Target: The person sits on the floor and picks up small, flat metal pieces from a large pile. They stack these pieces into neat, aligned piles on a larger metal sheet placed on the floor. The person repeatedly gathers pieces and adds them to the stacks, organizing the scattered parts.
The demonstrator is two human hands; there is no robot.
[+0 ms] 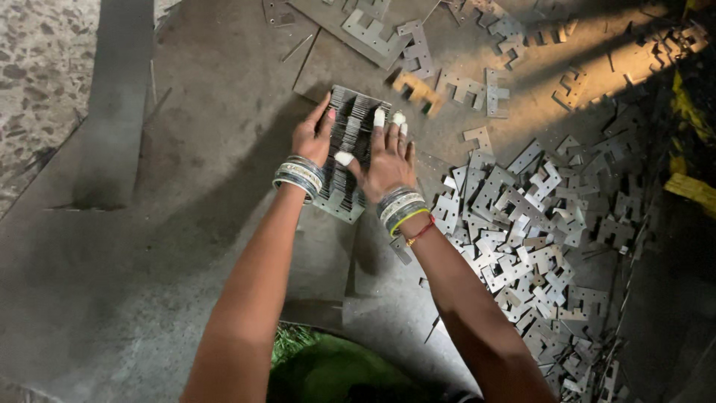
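Head view: left hand [312, 139], right hand [386, 160] clasp plate stack [349, 149]; grip closed.

A metal workshop: a heap of stamped steel plates [522, 224] lies on the grimy floor [186, 246], beside flat sheet offcuts [112, 127].

A single head-worn camera looks steeply down from above the person's own forearms, which enter from the bottom of the frame and reach toward its upper middle. It sits close, filling the frame with the floor [149, 283]; there is no second view to share anything.
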